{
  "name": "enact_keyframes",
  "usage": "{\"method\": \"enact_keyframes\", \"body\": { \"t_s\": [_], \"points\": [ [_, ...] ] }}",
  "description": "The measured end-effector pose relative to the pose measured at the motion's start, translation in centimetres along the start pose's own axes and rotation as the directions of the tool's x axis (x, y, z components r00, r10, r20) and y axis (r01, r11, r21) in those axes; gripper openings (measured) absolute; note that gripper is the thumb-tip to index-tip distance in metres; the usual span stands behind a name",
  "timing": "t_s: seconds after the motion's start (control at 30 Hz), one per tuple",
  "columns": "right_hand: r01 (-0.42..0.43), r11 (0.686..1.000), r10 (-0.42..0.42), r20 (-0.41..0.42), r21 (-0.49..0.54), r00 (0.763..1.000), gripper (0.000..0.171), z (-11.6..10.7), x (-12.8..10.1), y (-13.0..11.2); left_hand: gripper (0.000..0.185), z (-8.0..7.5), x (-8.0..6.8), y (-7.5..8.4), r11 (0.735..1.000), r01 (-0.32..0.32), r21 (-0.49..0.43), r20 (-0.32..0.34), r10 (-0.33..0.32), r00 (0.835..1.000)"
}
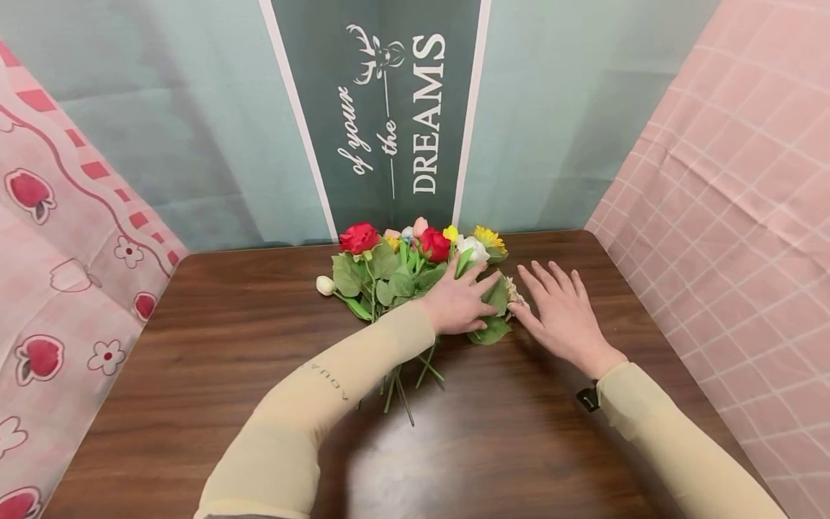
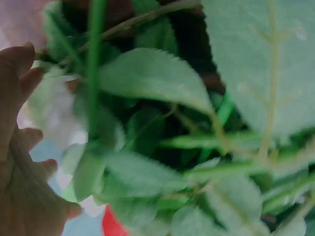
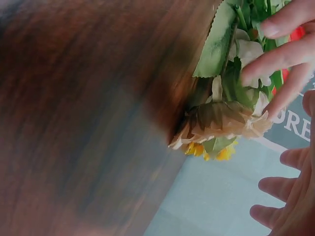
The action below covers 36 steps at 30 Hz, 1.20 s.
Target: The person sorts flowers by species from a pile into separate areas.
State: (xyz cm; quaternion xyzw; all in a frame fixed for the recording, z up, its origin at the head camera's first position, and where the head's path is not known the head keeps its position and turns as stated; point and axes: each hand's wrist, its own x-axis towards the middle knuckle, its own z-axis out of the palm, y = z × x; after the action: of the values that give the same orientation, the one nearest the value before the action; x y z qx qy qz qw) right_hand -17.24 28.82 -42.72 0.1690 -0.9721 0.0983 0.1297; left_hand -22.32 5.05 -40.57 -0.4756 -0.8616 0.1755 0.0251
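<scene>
A bunch of artificial flowers (image 1: pixel 402 263) lies on the dark wooden table (image 1: pixel 227 339), heads toward the back wall: red roses, a yellow sunflower, white and pink blooms, green leaves, thin stems pointing at me. My left hand (image 1: pixel 463 299) rests flat on the leaves at the bunch's right side, fingers straight. In the left wrist view, leaves and stems (image 2: pixel 162 147) fill the frame. My right hand (image 1: pixel 560 313) lies flat on the table just right of the bunch, its thumb beside a pale beige flower (image 3: pixel 221 120). Its fingers are spread and hold nothing.
A teal backdrop with a dark banner (image 1: pixel 389 108) rises behind the table. Pink patterned cloth (image 1: pixel 733 180) hangs on the right and more on the left (image 1: pixel 58 252). A white bud (image 1: pixel 324 285) sticks out at the bunch's left. Bare tabletop stretches to the front and left.
</scene>
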Motion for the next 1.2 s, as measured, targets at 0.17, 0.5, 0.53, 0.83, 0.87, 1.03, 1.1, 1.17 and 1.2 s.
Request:
{"method": "enact_keyframes", "body": {
  "t_s": [0.17,0.5,0.53,0.83,0.87,1.03,1.1,1.17,1.2],
  "points": [
    [0.0,1.0,0.0,0.001,0.022,1.0,0.071,0.3,-0.1,-0.1,0.06,2.2,0.2,-0.4,0.987,0.04,-0.155,0.124,-0.021,0.992],
    [0.037,0.999,-0.039,0.084,0.014,0.996,0.074,1.6,1.0,-1.7,0.056,3.4,-2.8,-1.7,0.967,0.109,-0.231,0.246,-0.05,0.968],
    [0.044,0.999,-0.045,0.091,0.015,0.995,0.074,1.8,1.1,-2.0,0.057,3.6,-3.4,-2.0,0.967,0.117,-0.228,0.245,-0.059,0.968],
    [0.151,0.989,-0.149,0.146,0.003,0.978,0.075,3.6,3.2,-5.7,0.059,6.0,-11.4,-4.9,0.948,0.167,-0.271,0.192,-0.117,0.974],
    [0.165,0.986,-0.163,0.148,0.004,0.975,0.075,3.8,3.5,-6.3,0.06,6.4,-12.4,-5.2,0.943,0.17,-0.285,0.184,-0.12,0.976],
    [0.245,0.969,-0.247,0.172,0.031,0.954,0.075,5.0,5.1,-10.1,0.064,8.1,-17.0,-7.0,0.926,0.204,-0.317,0.159,-0.16,0.974],
    [0.284,0.958,-0.288,0.175,0.048,0.942,0.075,5.3,5.7,-11.8,0.065,8.9,-18.8,-7.7,0.921,0.221,-0.32,0.144,-0.183,0.973],
    [0.313,0.947,-0.32,0.176,0.066,0.931,0.074,5.6,6.3,-13.5,0.065,9.6,-20.5,-8.4,0.913,0.243,-0.328,0.133,-0.21,0.969],
    [0.325,0.943,-0.332,0.176,0.07,0.926,0.074,5.8,6.5,-14.3,0.065,9.9,-21.3,-8.8,0.908,0.251,-0.335,0.123,-0.222,0.967]
  ]
}}
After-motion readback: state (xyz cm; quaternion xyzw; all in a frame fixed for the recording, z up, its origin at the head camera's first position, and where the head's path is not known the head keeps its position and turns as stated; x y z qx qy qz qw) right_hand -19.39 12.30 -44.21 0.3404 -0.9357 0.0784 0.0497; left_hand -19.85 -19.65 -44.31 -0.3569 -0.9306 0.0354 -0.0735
